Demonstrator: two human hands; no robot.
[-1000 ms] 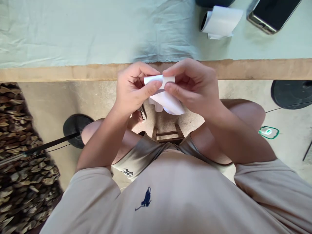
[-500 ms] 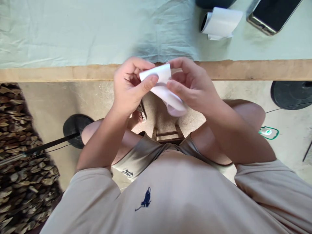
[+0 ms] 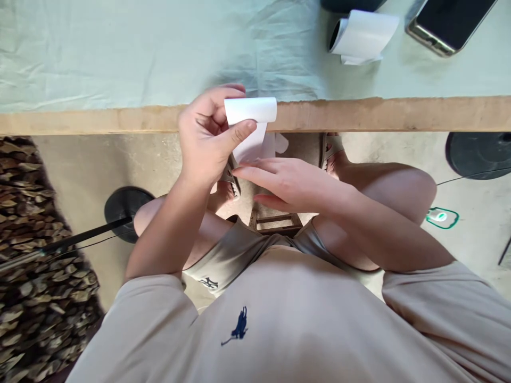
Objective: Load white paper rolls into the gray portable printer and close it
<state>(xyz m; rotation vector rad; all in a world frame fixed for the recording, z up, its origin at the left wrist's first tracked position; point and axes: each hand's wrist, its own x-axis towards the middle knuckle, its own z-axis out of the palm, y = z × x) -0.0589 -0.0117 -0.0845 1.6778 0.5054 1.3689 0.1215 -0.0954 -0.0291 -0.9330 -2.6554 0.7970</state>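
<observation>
Pale green cloth [image 3: 139, 48] covers the table before us, and its bare wooden edge [image 3: 399, 113] runs across the view from left to right. Under the edge we see a concrete floor, our knees and a small wooden stool [image 3: 275, 222] between them.

Our left hand [image 3: 205, 141] is closed on a white strip of paper [image 3: 250, 125]. The thumb presses the paper from the near side and the other fingers are behind it, so the hold is a firm pinch. The upper part of the paper is folded or rolled over and sits just in front of the table edge; the lower part hangs down behind the thumb. We judge that the paper is held up and away from the lap so that it stays flat and the fold stays neat.

Our right hand [image 3: 287, 183] is not holding anything. Its fingers are straight and together, palm mostly down, with the fingertips just below the hanging end of the paper. We cannot tell if they touch it.

On the far right of the table lies another roll of white paper [image 3: 361, 34], on its side, with its dark hollow core open toward the left; we cannot see anything inside the core. Beside it, further right, is a phone [image 3: 449, 24] with a dark screen. A dark object at the far edge is cut off by the frame.

On the floor are dark round discs [image 3: 123, 207] and a pile of wood pieces [image 3: 35, 255] at the left.
</observation>
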